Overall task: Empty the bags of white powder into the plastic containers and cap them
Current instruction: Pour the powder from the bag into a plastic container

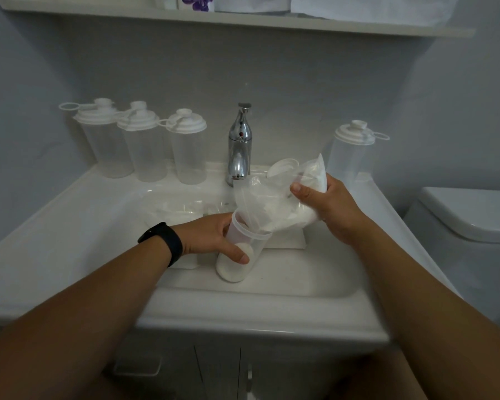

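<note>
While hands pour, capped containers flank faucet, lid behind bag.

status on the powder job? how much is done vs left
Done: nothing clearly filled; the three capped containers left of the faucet and one right look empty. In hand: left hand grips an open container, powder at its bottom; right hand tips a bag into it. Left: finish, cap with the loose lid, then more bags in the sink.
</note>
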{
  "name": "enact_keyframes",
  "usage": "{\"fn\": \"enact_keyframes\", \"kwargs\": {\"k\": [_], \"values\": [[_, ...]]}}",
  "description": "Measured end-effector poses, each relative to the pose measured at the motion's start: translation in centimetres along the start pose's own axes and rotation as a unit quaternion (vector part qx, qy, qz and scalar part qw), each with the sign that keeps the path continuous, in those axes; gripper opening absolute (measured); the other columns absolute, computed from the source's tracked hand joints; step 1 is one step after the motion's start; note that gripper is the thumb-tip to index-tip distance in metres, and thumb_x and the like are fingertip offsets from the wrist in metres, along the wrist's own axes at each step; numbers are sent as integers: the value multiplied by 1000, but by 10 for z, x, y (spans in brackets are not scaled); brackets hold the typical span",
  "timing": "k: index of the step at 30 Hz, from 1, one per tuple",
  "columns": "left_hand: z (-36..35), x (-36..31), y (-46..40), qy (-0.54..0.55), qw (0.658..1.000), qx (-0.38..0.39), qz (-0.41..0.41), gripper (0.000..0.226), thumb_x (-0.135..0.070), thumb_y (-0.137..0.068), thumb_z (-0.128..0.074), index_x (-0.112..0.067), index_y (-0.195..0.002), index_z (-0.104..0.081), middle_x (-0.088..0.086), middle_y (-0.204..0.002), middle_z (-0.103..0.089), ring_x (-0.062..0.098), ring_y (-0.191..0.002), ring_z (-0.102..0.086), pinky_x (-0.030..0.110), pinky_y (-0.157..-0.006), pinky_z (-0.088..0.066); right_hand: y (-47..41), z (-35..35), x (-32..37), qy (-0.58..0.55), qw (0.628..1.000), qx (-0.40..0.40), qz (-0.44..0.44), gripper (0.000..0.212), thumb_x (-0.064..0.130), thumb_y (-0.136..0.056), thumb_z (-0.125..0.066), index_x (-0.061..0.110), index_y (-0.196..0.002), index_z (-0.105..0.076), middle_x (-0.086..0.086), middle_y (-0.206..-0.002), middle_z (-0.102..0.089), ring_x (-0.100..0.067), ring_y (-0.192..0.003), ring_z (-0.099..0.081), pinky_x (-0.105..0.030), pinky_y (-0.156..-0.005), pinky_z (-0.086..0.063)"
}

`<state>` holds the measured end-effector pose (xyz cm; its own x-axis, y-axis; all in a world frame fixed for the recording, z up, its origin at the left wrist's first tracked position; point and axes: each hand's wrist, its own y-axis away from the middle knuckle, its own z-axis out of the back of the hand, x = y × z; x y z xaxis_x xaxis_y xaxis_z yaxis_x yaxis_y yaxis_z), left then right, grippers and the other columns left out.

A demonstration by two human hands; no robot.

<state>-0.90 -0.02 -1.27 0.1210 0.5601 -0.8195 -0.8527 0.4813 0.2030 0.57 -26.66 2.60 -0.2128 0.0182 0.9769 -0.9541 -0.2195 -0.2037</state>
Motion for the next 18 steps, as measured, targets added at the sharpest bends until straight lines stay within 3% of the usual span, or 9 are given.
{"fn": "enact_keyframes", "kwargs": {"k": [18], "values": [[0,-1,0,-6,1000,-3,3,63,-20,-75,-91,-39,-126,-60,-19,-123,-70,3,-116,-64,32,-109,-49,-1,1,-1,9,1000,-2,6,45,35,-81,-79,11,-117,-69,-11,-108,-76,-27,-100,-74,-35,-82,-59]]}}
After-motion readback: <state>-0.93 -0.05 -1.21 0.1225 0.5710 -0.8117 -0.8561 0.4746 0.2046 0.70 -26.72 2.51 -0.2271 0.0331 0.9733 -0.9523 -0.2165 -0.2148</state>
